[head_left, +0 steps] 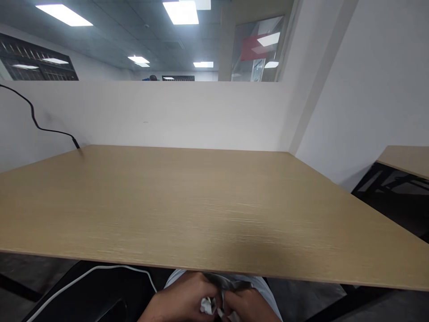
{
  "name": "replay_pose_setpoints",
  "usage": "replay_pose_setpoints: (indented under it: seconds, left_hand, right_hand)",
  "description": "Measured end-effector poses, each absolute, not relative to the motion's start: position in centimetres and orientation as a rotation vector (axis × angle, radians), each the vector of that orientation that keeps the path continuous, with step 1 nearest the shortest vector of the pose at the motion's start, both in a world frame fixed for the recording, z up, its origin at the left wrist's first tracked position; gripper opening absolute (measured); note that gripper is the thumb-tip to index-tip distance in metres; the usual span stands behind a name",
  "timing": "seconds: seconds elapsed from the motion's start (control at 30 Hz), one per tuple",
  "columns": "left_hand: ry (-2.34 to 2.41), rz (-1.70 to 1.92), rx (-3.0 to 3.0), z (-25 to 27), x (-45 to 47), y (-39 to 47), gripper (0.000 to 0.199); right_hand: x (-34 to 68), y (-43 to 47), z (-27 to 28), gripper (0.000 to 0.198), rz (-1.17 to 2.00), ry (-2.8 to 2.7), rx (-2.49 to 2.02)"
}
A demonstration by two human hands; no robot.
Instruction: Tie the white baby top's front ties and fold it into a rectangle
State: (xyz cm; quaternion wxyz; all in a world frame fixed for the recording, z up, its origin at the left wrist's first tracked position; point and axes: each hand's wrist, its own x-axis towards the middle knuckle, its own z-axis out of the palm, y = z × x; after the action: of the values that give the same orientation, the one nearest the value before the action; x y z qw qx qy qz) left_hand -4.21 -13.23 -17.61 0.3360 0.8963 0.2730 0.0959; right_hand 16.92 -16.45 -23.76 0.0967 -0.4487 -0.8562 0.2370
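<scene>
Both hands are low in the head view, close together over the lap, just below the table's front edge. My left hand (186, 297) is closed, fingers curled around a small crumpled white thing (207, 306), perhaps paper or tissue. Beside it, my right hand (250, 305) is closed too, its fingertips meeting those of the left. A bit of white shows beneath the right fingers, but what they pinch is mostly hidden. Behind the hands lies a dark grey, shiny, creased piece (229, 281), partly under the table edge; its kind I cannot make out.
A wooden table (187, 201) spans the view, with a white partition (187, 114) behind. One black cable (50, 130) hangs at the left. A white cable (100, 268) runs over a black surface at lower left. Another table (407, 158) stands at right.
</scene>
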Motion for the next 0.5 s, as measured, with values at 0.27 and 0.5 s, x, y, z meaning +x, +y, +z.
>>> replay_pose_setpoints:
  seconds: [0.27,0.5]
  left_hand:
    - [0.722,0.164,2.379,-17.5,-3.9,-13.4,0.024]
    - [0.855,0.041,2.385,-17.7,-4.1,-13.5,0.019]
  right_hand:
    - [16.9,-16.3,-23.7,0.016,0.725,-2.562,-1.408]
    - [16.2,-16.9,-21.7,0.027,0.831,-2.451,-1.53]
